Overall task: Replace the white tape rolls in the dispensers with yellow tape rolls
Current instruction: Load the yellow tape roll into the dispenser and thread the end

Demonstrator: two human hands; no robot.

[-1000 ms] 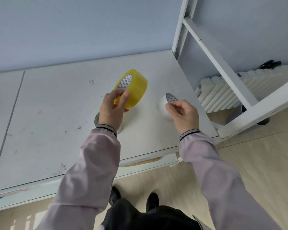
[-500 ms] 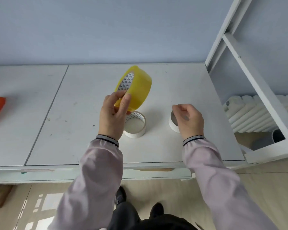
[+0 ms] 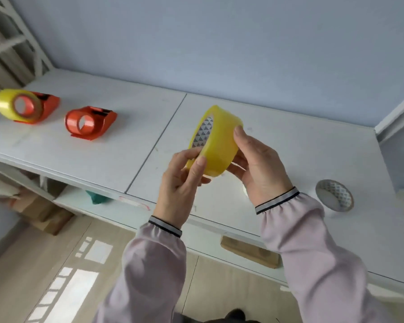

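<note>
Holding a yellow tape roll (image 3: 219, 145) in mid-air above the tabletop (image 3: 289, 148), both hands close on it near the scene's centre. Roll tilted, its open core facing up and to the left; inner cardboard shows a grey triangle print. Left hand (image 3: 182, 190) grips the near lower edge, thumb pressed on the outer yellow face, the other fingers (image 3: 194, 153) reaching to the rim of the core. Right hand (image 3: 259, 166) cups the right side, fingers wrapped around the outer face, one fingertip resting on the far top edge. Both sleeves pale lilac with striped cuffs.

Far left on the tabletop: an empty orange dispenser (image 3: 89, 123), hub bare, lying on its side. Further left, a second orange dispenser (image 3: 44, 106) carries a yellow roll (image 3: 12, 104) on its hub. The two dispensers sit near each other, apart.

Right, near the front edge: a white tape roll (image 3: 335, 195) lying flat, patterned core facing up. A pale rounded shape just behind the right wrist may be another white roll; mostly hidden, cannot confirm.

A seam line runs across the tabletop between the dispensers and the hands. Blue-grey wall (image 3: 219, 43) behind.
</note>
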